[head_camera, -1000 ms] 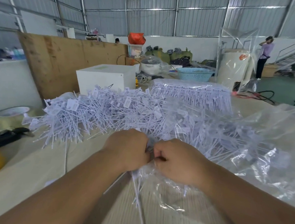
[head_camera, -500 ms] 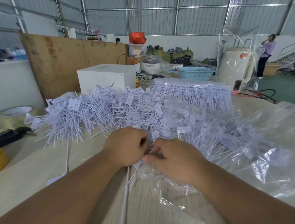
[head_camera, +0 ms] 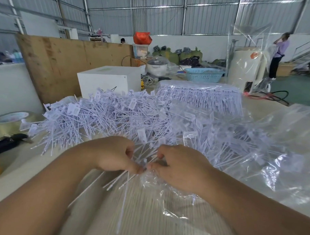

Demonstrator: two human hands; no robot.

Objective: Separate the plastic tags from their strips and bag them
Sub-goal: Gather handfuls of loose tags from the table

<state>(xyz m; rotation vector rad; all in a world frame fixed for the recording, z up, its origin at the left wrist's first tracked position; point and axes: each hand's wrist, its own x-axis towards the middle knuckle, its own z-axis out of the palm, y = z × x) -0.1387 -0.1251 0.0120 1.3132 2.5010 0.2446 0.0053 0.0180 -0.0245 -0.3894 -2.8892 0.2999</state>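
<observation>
At the near edge of the table (head_camera: 14, 178), the left hand (head_camera: 113, 153) and right hand (head_camera: 180, 166) meet fingertip to fingertip, both pinching a small bunch of white plastic tags (head_camera: 130, 176) whose stems fan toward the viewer. Just behind lies the loose tag heap (head_camera: 106, 120), spilling rightward into a clear plastic bag (head_camera: 282, 158). Farther back sits a wrapped tag bundle (head_camera: 201, 96) beside a white box (head_camera: 108, 79).

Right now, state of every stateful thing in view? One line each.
Left hand: fingers curled, pinching white plastic tag stems.
Right hand: fingers curled, pinching the same stems.
Loose pile of white plastic tags: tangled, unbagged.
Clear plastic bag: lying crumpled, holding tags.
Wrapped block of tag strips: still wrapped.
Blue plastic basket: upright.
Roll of clear tape: lying flat.
</observation>
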